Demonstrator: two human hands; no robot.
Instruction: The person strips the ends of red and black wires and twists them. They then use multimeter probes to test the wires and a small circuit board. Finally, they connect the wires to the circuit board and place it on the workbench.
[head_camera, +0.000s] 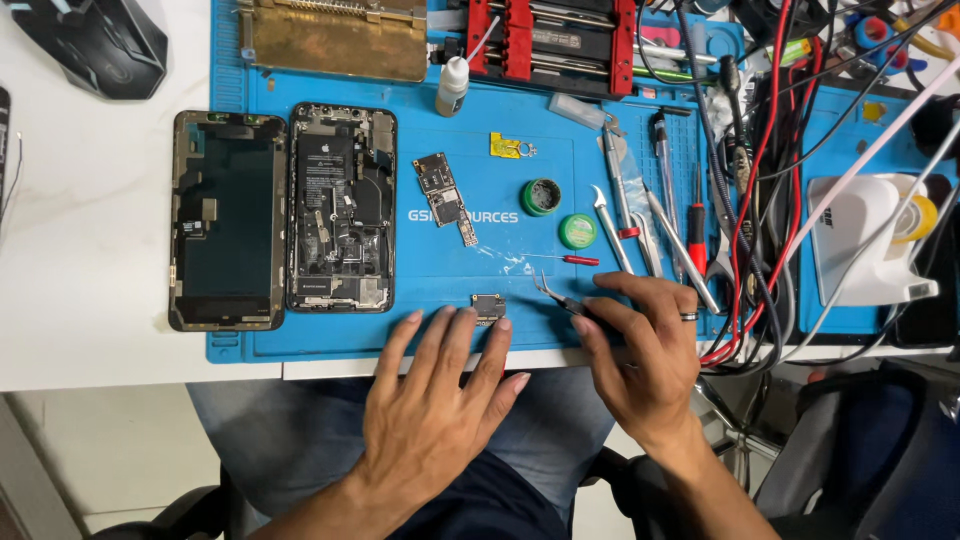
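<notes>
Two hands rest at the near edge of the blue work mat (330, 345). Left hand (435, 400) lies flat, fingers spread and holding nothing, fingertips just beside a small circuit board (489, 306). Right hand (640, 350), fingers curled, pinches tweezers (556, 294) whose tips point toward that board.

Tweezers (562, 299) rear hidden under right hand (645, 365); grip perhaps pinched.

Bright, even light falls from overhead, and the white worktop (90, 290) at left is nearly washed out. Shadows are soft and short. The blue rubber repair mat (560, 190) stays sharp; straight lines bow slightly near the edges.
</notes>
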